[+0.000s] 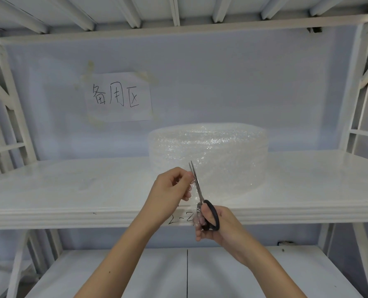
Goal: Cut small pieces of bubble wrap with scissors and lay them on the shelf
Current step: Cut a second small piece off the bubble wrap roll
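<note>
Both hands engaged: left hand (pixel 170 188) pinches the bubble wrap strip (pixel 192 191); right hand (pixel 216 222) grips the scissors (pixel 200 196). Blades near fingertips risk a nick.

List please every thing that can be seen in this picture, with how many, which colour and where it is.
bubble wrap roll: one, clear, lying flat on the middle shelf, right of centre.
bubble wrap strip: one, clear, between the hands at the shelf's front edge.
scissors: one pair, silver blades, black handles, blades pointing up at the strip.
paper sign: one, white with black handwriting, taped to the back wall.
shelf rack: one, white, three levels in view.
left hand: one, pinches the strip beside the blades.
right hand: one, grips the scissor handles.
</note>
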Available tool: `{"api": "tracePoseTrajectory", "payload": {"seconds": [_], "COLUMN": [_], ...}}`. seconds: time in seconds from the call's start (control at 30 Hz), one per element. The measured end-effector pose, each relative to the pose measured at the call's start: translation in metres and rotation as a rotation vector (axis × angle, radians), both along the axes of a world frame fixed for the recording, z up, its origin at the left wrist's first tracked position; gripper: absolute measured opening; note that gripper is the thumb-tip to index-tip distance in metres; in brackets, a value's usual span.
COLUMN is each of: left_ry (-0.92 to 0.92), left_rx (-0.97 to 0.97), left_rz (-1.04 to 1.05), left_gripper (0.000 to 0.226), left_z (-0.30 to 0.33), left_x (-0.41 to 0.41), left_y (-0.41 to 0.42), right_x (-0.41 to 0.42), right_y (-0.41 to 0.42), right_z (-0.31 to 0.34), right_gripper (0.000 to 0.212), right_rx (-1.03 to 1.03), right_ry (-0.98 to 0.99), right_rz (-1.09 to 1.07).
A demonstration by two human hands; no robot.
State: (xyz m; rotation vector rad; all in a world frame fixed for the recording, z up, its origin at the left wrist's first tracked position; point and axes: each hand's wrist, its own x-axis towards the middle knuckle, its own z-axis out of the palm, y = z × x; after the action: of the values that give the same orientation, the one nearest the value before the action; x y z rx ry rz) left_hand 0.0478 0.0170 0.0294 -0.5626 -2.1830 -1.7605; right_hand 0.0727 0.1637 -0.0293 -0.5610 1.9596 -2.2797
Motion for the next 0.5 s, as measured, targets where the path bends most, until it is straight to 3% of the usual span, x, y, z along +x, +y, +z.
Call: {"api": "tracePoseTrajectory", "payload": {"seconds": [0.5], "left_ry": [0.015], "left_rx": [-0.003], "left_rz": [-0.033], "left_gripper": [0.027], "left_z": [-0.007], "left_x": [0.001], "left_y": [0.000], "right_x": [-0.004], "right_y": [-0.004], "right_z": [0.020], "right_gripper": [0.036], "right_rx": [0.021], "right_ry": [0.014], "right_rz": [0.000]}}
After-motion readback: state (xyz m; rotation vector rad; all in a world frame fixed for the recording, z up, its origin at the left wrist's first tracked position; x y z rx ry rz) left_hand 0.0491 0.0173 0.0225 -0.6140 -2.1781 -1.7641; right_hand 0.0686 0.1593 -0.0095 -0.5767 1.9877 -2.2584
